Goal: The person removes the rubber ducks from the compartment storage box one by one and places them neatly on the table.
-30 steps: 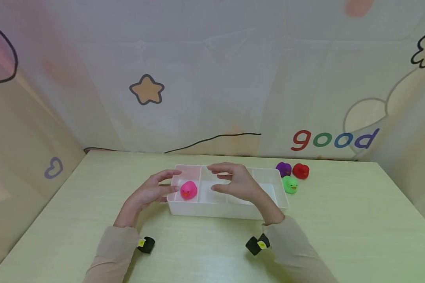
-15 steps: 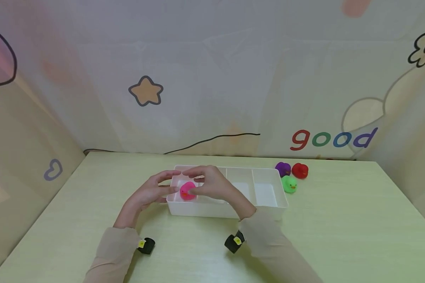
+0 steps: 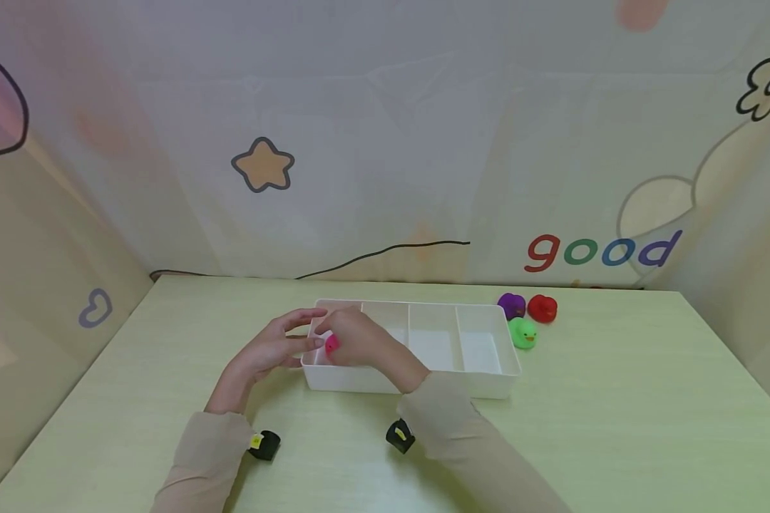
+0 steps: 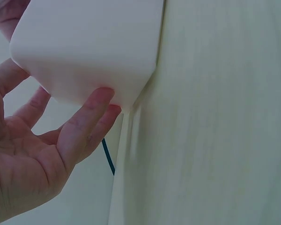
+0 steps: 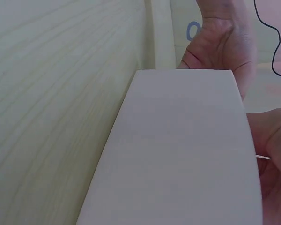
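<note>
A long white divided box (image 3: 417, 385) stands on the table. My left hand (image 3: 272, 345) holds its left end; in the left wrist view, fingers (image 4: 91, 110) lie against the end wall. My right hand (image 3: 359, 342) reaches down into the leftmost compartment and grips a pink rubber duck (image 3: 331, 345), most of which is hidden behind the hand. In the right wrist view, the box's long front wall (image 5: 178, 150) hides the duck and my right fingertips. Part of my right hand (image 5: 276, 145) shows beyond the rim.
Three rubber ducks, purple (image 3: 512, 306), red (image 3: 542, 308) and green (image 3: 522, 333), sit together on the table (image 3: 616, 399) by the box's right end. A printed cloth backdrop (image 3: 385, 142) rises behind the table.
My right hand has moved left over the box and down into the leftmost compartment, and its fingers have closed round the pink duck. My left hand has stayed at the box's end.
</note>
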Demonstrator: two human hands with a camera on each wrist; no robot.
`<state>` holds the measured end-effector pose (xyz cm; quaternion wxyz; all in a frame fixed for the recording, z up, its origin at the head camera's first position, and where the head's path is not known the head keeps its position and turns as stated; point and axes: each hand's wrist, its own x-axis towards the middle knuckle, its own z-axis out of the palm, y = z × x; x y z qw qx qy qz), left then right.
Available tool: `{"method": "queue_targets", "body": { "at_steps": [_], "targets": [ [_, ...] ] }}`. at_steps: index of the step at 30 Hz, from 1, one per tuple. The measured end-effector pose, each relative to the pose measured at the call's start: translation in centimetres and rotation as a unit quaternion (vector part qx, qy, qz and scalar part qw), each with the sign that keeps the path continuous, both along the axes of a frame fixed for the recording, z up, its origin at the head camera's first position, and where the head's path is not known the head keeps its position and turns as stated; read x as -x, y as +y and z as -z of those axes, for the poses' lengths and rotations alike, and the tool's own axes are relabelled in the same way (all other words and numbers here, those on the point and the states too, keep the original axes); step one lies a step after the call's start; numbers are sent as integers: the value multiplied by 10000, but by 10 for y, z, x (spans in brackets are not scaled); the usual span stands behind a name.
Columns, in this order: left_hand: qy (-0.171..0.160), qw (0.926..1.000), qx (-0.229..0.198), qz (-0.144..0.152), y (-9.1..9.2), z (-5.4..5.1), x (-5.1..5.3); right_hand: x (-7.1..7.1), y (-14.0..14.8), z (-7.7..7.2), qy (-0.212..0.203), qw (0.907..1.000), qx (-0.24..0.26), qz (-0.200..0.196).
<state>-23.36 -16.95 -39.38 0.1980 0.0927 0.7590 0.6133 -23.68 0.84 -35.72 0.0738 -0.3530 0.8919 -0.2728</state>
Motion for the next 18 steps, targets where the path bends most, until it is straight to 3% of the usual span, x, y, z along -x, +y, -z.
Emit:
{"method": "queue_targets", "body": {
  "at_steps": [9,18],
  "targets": [
    [4,9999,-98,36,0,-1,-1,1,-10,4,1004,9881,-1164,73],
    [11,10000,-17,44,-1,-2,-1,1,-15,7,1503,9702,-1881,282]
  ]
}}
